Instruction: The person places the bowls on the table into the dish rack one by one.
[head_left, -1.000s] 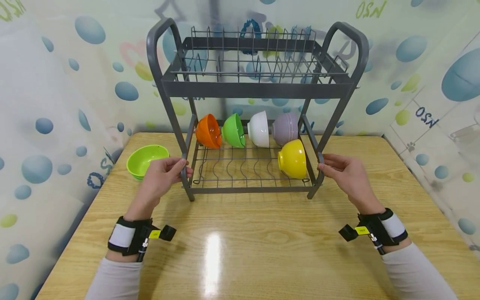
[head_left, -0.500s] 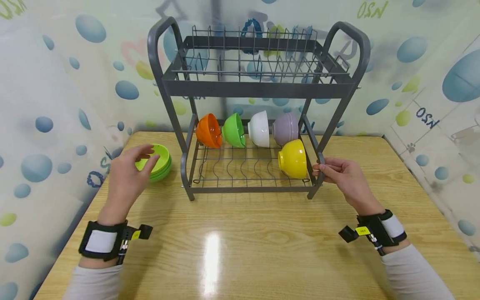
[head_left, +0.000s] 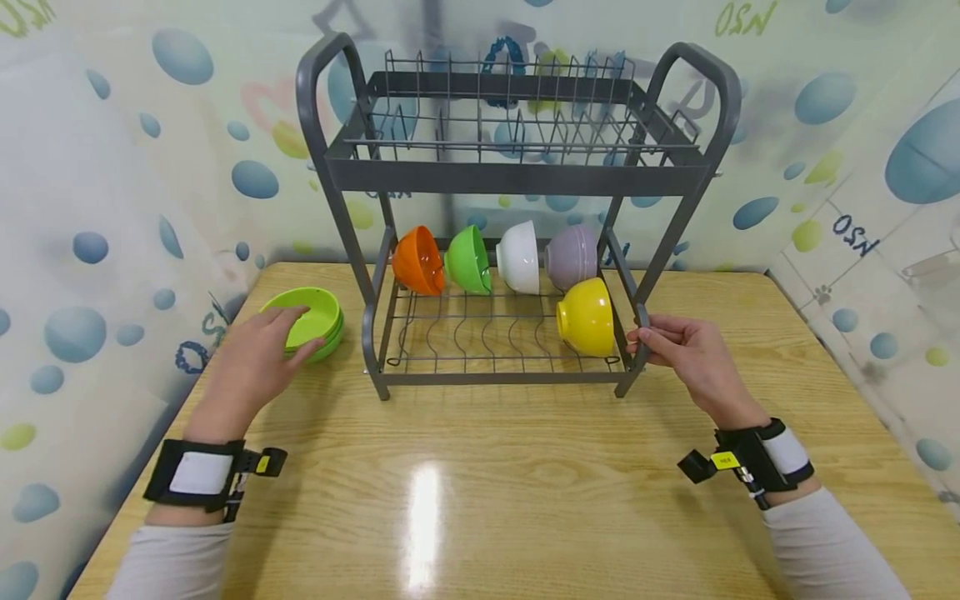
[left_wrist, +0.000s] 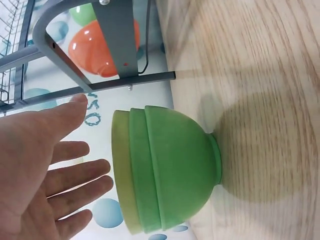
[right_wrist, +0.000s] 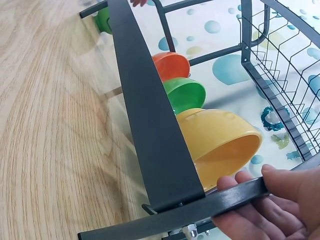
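A two-tier dark grey dish rack [head_left: 517, 179] stands on the wooden table. My right hand [head_left: 693, 362] pinches its lower right side bar between thumb and fingers, as the right wrist view [right_wrist: 285, 210] confirms. Left of the rack is a stack of nested green bowls [left_wrist: 180, 167], the top one yellower. Over the stack's near left side hovers my left hand [head_left: 251, 362], fingers spread and apart from the rims in the left wrist view. On the lower tier, an orange bowl [head_left: 415, 260], a green bowl [head_left: 465, 260], a white bowl [head_left: 517, 258] and a purple bowl [head_left: 572, 260] lean in a row.
A yellow bowl [head_left: 587, 318] lies tilted at the lower tier's front right. Wire slots [head_left: 480, 337] run along that tier's front. The upper wire basket [head_left: 510, 125] holds no dishes. A patterned backdrop [head_left: 150, 250] borders the table [head_left: 495, 492] behind and at both sides.
My left hand let go of the rack's left side bar and moved left to the green bowl stack, then slightly lower. My right hand shifted its fingers around the right bar and stayed there.
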